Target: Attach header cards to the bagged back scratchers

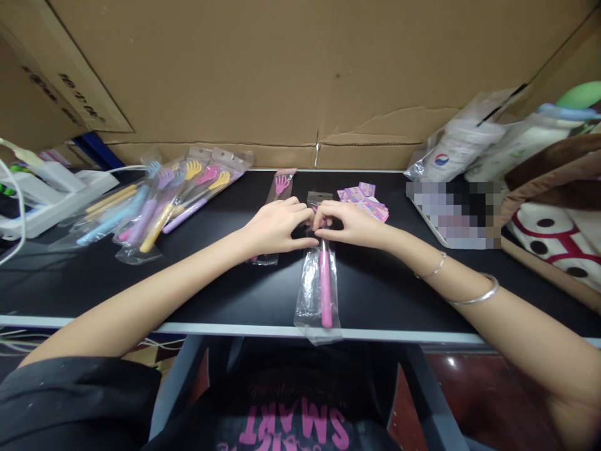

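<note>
A pink back scratcher (325,289) lies in a clear bag (307,294) just right of the middle of the frame, on the black table (404,300). Its long axis runs nearly straight up and down the frame, handle toward the bottom, head end under the fingers. The bag's lower end hangs past the table's near edge.

Both hands meet over the upper part of the bag, about equally near it: the left hand (282,227) comes in from the left, the right hand (353,225) from the right. The left has its fingers curled and its thumb stretched across the plastic; the right has thumb and forefinger drawn narrow. I cannot tell whether either pinches the bag or the scratcher. A second bagged scratcher (282,183) lies partly beneath the left hand; small printed cards (364,202) lie beyond the right.
</note>
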`<state>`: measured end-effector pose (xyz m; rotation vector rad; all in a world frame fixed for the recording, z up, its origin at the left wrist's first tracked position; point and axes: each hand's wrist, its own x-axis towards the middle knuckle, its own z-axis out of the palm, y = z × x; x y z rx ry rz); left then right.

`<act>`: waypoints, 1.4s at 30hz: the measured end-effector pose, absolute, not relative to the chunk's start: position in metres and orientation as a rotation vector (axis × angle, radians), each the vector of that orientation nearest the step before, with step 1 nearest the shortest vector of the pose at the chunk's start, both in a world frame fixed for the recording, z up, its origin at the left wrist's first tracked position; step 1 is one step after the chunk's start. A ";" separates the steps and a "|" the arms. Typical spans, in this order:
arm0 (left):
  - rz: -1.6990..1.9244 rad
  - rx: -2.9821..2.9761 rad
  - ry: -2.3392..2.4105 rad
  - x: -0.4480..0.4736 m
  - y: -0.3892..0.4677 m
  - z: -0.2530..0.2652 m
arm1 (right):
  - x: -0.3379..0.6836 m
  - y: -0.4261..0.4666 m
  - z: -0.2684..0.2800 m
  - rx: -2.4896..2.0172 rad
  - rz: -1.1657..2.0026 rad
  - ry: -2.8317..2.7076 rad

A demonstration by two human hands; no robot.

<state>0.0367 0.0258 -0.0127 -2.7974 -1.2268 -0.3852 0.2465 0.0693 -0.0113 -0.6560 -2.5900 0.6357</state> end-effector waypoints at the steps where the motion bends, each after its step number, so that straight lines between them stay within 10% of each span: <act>1: -0.401 -2.800 -1.238 0.036 0.027 -0.012 | 0.246 0.069 -0.012 -0.651 0.688 -2.577; 9: -0.527 -2.763 -1.313 0.029 0.048 0.005 | 0.253 0.077 -0.009 -0.655 0.940 -2.343; 25: -0.297 -2.834 -1.436 0.037 0.126 -0.005 | 0.330 0.130 0.012 -1.097 0.173 -2.805; 42: -0.622 -2.737 -1.576 0.033 0.129 -0.019 | 0.337 0.136 0.014 -1.101 0.442 -2.685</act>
